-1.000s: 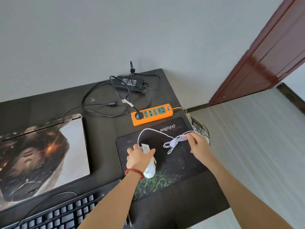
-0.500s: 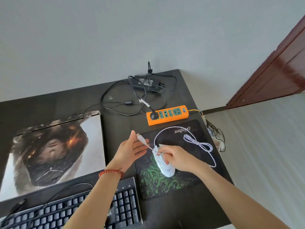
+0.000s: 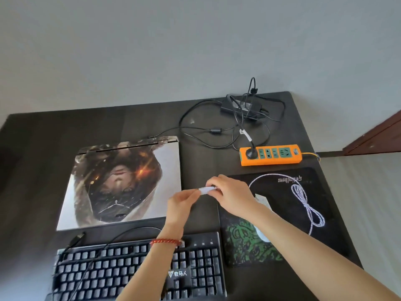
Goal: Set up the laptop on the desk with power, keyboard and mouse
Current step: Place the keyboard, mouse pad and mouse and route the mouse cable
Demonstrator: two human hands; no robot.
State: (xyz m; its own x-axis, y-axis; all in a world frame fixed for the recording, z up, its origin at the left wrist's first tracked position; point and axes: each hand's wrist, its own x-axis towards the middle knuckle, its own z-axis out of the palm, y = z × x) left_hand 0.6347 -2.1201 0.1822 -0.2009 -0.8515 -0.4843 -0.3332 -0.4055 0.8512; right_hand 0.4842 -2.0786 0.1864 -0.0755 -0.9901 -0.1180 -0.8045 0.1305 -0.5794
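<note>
A closed laptop [image 3: 121, 183] with a printed skin lies on the dark desk [image 3: 43, 135]. In front of it sits a black keyboard [image 3: 138, 268], its USB plug [image 3: 78, 236] loose beside the laptop. A white mouse [image 3: 263, 235] rests on the black-and-green mouse pad [image 3: 282, 213], mostly hidden under my right forearm. Its white braided cable [image 3: 306, 205] loops over the pad. My left hand [image 3: 182, 203] and my right hand [image 3: 230, 192] meet above the desk, both pinching the mouse's white USB plug [image 3: 206, 189].
An orange power strip [image 3: 271, 154] lies behind the pad with one black plug in it. The black power adapter [image 3: 240, 106] and its tangled cables sit at the far right corner, one lead reaching the laptop's back edge. The desk's right edge is close to the pad.
My right hand left the mouse and came left to join my left hand on the USB plug. The view has swung left, showing more of the laptop and keyboard.
</note>
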